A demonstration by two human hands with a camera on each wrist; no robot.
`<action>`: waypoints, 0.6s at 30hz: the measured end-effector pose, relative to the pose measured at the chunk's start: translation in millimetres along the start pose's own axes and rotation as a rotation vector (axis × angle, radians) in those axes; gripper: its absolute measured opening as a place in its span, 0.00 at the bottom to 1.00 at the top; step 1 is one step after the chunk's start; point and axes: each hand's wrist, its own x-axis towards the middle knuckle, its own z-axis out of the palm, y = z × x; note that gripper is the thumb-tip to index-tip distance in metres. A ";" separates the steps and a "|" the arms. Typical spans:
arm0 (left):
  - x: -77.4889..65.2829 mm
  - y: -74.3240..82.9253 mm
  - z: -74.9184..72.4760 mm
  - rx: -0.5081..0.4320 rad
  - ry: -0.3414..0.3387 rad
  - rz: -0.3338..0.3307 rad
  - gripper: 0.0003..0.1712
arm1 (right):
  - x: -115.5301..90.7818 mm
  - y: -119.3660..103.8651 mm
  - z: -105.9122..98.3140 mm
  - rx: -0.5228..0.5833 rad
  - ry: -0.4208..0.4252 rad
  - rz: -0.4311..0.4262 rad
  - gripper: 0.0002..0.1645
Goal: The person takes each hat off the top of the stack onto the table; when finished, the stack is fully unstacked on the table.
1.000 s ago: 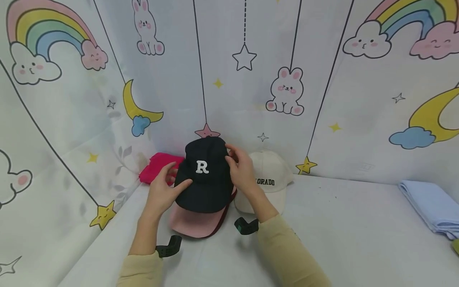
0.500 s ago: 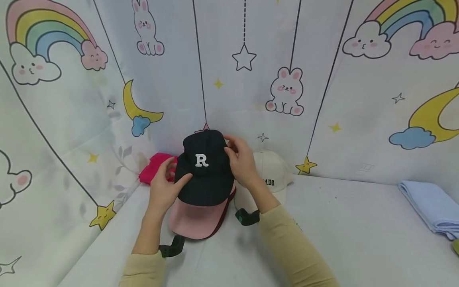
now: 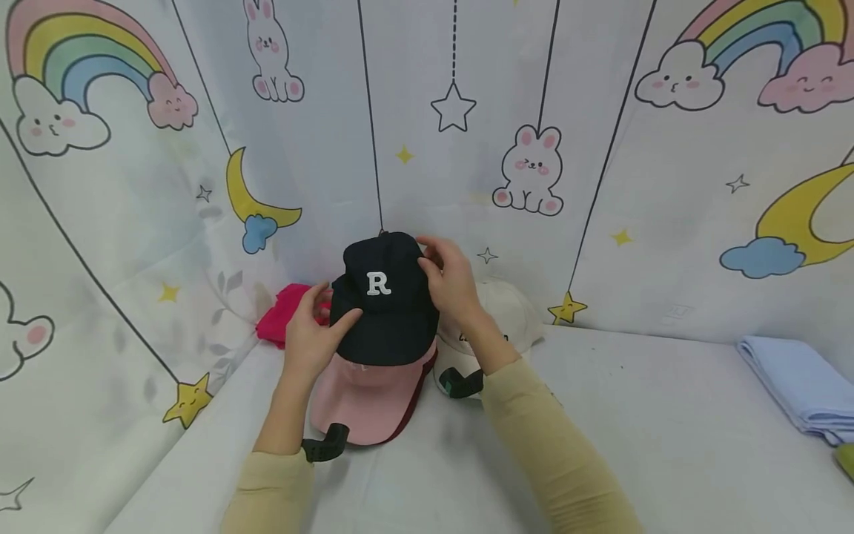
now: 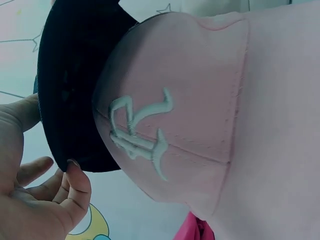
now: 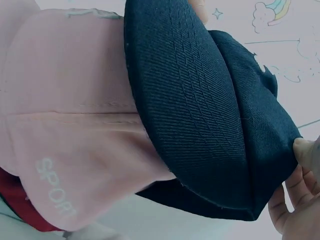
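Both hands hold a black baseball cap (image 3: 387, 326) with a white letter R, above a pink cap (image 3: 363, 400). The left hand (image 3: 313, 334) pinches the black cap's left side, its thumb on the front; in the left wrist view its fingertips (image 4: 75, 172) grip the edge of the cap. The right hand (image 3: 452, 285) pinches the crown's right side between thumb and fingers, seen also in the right wrist view around the cap fabric (image 5: 270, 145). The pink cap's crown, with raised white lettering (image 4: 140, 127), is partly covered by the black cap. A dark red cap edge (image 5: 22, 200) shows beneath it.
A cream cap (image 3: 507, 308) with dark lettering stands just right of the stack, partly behind the right arm. Bright pink cloth (image 3: 283, 315) lies at the back left. Folded light blue cloth (image 3: 794, 386) rests at the far right. A printed curtain hangs behind the white table (image 3: 614, 437).
Both hands have raised the black cap, uncovering more of the pink cap below it. The right forearm now hides more of the cream cap's lettering.
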 end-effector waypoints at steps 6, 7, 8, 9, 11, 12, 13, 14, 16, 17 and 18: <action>17.6 2.3 0.1 0.020 -0.003 0.004 0.47 | 14.4 2.9 -1.7 -0.007 -0.017 0.055 0.18; 20.5 3.4 0.3 0.015 -0.003 0.004 0.47 | 16.9 3.0 -2.6 -0.003 -0.022 0.070 0.19; 23.5 4.7 0.7 0.011 -0.003 0.004 0.47 | 19.3 3.2 -3.5 -0.001 -0.025 0.087 0.19; 26.3 6.0 0.9 0.008 -0.008 0.003 0.48 | 21.7 3.8 -4.3 0.000 -0.029 0.109 0.19; 32.0 8.2 1.2 0.002 -0.018 0.001 0.48 | 26.3 5.5 -5.6 -0.004 -0.035 0.147 0.19; 34.9 9.1 1.2 0.000 -0.024 0.000 0.48 | 28.3 5.8 -6.3 -0.005 -0.037 0.165 0.19; 37.4 10.3 1.1 -0.004 -0.031 -0.002 0.48 | 30.4 6.8 -6.5 -0.012 -0.037 0.177 0.19; 39.6 11.4 0.8 -0.006 -0.038 -0.005 0.48 | 32.2 7.3 -6.8 -0.016 -0.036 0.189 0.19; 43.6 13.4 -0.3 -0.019 -0.049 -0.008 0.48 | 35.9 7.5 -7.5 -0.023 -0.033 0.194 0.19; 45.6 14.7 -0.7 -0.029 -0.051 -0.007 0.48 | 37.7 7.1 -8.3 -0.021 -0.030 0.193 0.19; 47.1 16.3 -1.2 -0.037 -0.053 -0.005 0.48 | 39.5 6.3 -9.1 -0.021 -0.025 0.191 0.19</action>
